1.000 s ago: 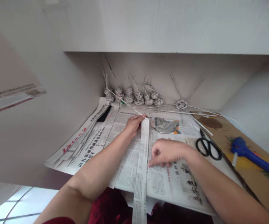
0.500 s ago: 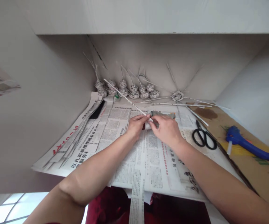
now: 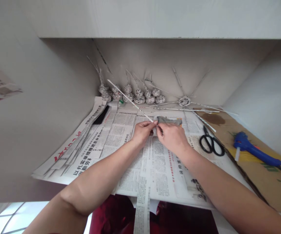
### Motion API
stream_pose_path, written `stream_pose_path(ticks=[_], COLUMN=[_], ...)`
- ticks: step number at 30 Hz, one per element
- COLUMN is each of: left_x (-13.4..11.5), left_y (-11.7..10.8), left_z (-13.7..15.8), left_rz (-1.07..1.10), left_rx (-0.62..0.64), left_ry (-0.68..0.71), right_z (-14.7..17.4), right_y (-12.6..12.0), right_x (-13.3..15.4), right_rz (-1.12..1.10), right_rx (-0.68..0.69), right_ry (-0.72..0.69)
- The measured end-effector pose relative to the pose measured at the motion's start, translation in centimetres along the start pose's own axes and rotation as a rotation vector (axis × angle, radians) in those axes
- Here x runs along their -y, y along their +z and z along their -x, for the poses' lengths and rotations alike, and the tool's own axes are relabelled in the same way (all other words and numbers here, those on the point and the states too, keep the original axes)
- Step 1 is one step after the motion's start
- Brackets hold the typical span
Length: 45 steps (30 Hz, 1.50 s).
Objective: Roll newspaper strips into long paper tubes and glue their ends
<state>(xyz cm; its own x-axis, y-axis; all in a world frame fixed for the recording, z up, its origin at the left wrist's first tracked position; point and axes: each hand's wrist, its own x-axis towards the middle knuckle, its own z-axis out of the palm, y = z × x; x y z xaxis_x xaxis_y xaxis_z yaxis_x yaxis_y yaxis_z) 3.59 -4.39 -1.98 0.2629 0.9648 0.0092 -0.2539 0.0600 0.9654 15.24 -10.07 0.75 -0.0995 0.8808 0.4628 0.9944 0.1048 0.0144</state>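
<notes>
right hand [image 3: 173,135] partly hides grey cloth [image 3: 168,121]; scissors [image 3: 212,143] near cardboard [image 3: 257,177]

A camera on the wearer's head looks forward and down from close range at the left hand [image 3: 142,132] and right hand [image 3: 174,135], woven paper gourds [image 3: 139,97] beyond.

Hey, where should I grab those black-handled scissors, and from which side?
The scissors are probably best taken by their black handle loops, from the near side with the right hand: they lie flat, loops toward you, blades pointing away.
</notes>
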Motion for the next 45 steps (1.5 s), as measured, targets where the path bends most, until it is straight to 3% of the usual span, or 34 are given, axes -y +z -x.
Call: stream_pose_path(ticks=[16, 22, 26, 29, 38, 45], left_x=[-0.4, -0.5, -0.8, -1.0, -1.0, -1.0], left_y=[-0.3, -0.9, -0.9, -0.8, -0.8, -1.1], left_z=[-0.3, -1.2, -1.2, -1.0, -0.8, -1.3], left_rz=[0.092, 0.2, 0.257, 0.271, 0.247, 0.253], left_rx=[-0.011, -0.056, 0.007, 0.038, 0.086, 0.004], left_ry=[-0.033, -0.146, -0.24, -0.261, -0.278, -0.285], right_z=[0.0, -0.3, -0.6, -0.7, -0.4, -0.3], right_y=[-0.1, 0.8, 1.7, 2.1, 1.8, 1.3], right_x=[0.1, -0.7, -0.8, -0.8, -0.3, -0.6], right_rz=[-0.037, -0.412, -0.744, -0.844, -0.711, -0.509], right_rx=[-0.011, -0.047, 0.015, 0.022, -0.089, -0.138], right_ry=[0.044, 0.162, 0.277, 0.306, 0.243, 0.133])
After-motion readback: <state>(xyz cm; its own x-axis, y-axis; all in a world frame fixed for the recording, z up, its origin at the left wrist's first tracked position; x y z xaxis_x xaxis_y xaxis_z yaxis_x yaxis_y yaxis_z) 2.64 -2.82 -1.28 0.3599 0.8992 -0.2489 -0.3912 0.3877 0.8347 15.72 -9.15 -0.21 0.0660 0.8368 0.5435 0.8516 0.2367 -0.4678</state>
